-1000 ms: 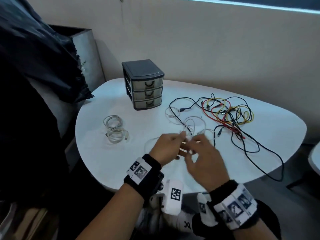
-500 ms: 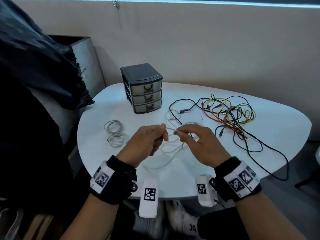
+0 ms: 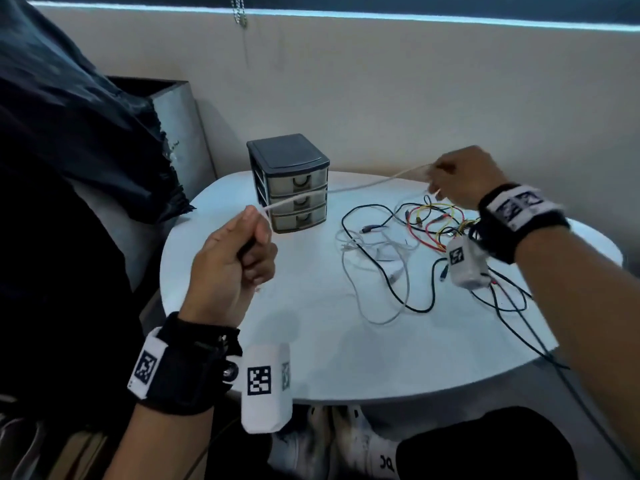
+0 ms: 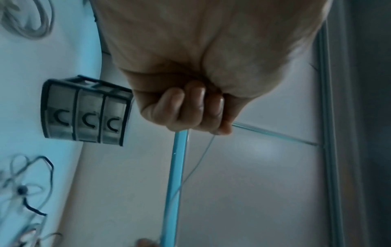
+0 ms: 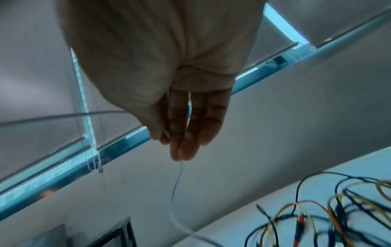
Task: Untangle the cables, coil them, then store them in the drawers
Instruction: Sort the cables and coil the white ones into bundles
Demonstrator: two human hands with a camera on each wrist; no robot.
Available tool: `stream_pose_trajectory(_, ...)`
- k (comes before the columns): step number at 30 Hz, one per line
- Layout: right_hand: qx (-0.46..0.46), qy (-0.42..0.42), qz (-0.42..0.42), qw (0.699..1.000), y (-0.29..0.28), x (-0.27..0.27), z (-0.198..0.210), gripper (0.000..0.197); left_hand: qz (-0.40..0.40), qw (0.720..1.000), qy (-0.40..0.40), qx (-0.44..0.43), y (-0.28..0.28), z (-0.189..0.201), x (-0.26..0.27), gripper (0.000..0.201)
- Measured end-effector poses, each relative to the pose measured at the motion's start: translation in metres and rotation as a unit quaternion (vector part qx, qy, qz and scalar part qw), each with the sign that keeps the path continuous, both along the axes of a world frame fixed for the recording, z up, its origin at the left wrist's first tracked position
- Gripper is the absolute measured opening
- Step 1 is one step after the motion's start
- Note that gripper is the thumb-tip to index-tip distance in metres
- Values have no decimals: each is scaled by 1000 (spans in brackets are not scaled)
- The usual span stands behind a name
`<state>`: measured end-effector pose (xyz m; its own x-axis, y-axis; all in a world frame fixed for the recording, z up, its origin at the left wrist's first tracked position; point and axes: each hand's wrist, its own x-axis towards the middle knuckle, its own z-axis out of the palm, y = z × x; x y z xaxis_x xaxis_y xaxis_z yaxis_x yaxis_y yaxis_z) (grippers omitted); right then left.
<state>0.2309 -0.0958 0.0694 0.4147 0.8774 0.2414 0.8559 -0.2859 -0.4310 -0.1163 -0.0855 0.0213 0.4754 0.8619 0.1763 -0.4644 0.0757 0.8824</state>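
Observation:
A white cable (image 3: 363, 183) runs taut in the air in front of the grey three-drawer unit (image 3: 294, 188), whose drawers are all closed. My left hand (image 3: 256, 226) grips one end in a fist near the table's left side. My right hand (image 3: 438, 178) is raised above the tangle and pinches the cable between thumb and fingers (image 5: 167, 133). The rest of the white cable lies in loose loops (image 3: 377, 271) on the table. Black, red and yellow cables (image 3: 433, 223) lie tangled under my right wrist. In the left wrist view my fingers (image 4: 186, 113) curl round the cable.
The round white table (image 3: 311, 358) stands against a beige wall. A coiled white cable (image 4: 25, 21) lies at the table's left, hidden in the head view. A black cable (image 3: 540, 344) trails over the right edge. A dark cloth (image 3: 69, 133) hangs at the left.
My hands were close together over the table's front. They have moved apart: the left drew back to the left, the right rose to the right, and the white cable is stretched taut between them.

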Motion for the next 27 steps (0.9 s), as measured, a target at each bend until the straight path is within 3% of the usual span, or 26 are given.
stream_pose_trajectory(3, 65, 35, -31, 997, 3, 13, 24, 17, 4, 999, 45, -14, -2, -15, 3, 37)
stream_pose_trajectory(8, 236, -55, -34, 970, 3, 4, 58, 36, -4, 992, 129, -9, -8, -43, 20, 39)
stream_pose_trajectory(12, 245, -120, -71, 960, 0, 5, 67, 38, 8, 986, 168, -13, -10, -53, 23, 41)
stream_pose_trajectory(13, 235, -102, -81, 963, -1, 6, 71, 33, 12, 984, 176, -13, -10, -57, 23, 40)
stream_pose_trajectory(15, 231, 11, -70, 970, -1, 9, 81, 20, 18, 980, 196, -23, -9, -66, 21, 40)
stream_pose_trajectory(17, 232, 149, -55, 960, 1, 8, 90, 18, 24, 971, 232, -44, -9, -79, 18, 41)
stream_pose_trajectory(19, 251, 213, -42, 943, 2, 9, 99, 20, 29, 953, 297, -57, -9, -93, 15, 42)
stream_pose_trajectory(21, 237, 166, -32, 957, 5, 12, 104, 11, 31, 924, 377, -48, -11, -107, 14, 44)
stream_pose_trajectory(24, 175, 2, -36, 984, 5, 11, 112, 41, 24, 885, 463, -37, -12, -119, 15, 46)
stream_pose_trajectory(25, 179, -26, -36, 983, 5, 12, 116, 49, 21, 881, 470, -42, -13, -120, 17, 46)
stream_pose_trajectory(27, 188, -4, -27, 982, 3, 11, 120, 55, 15, 892, 446, -72, -12, -118, 20, 46)
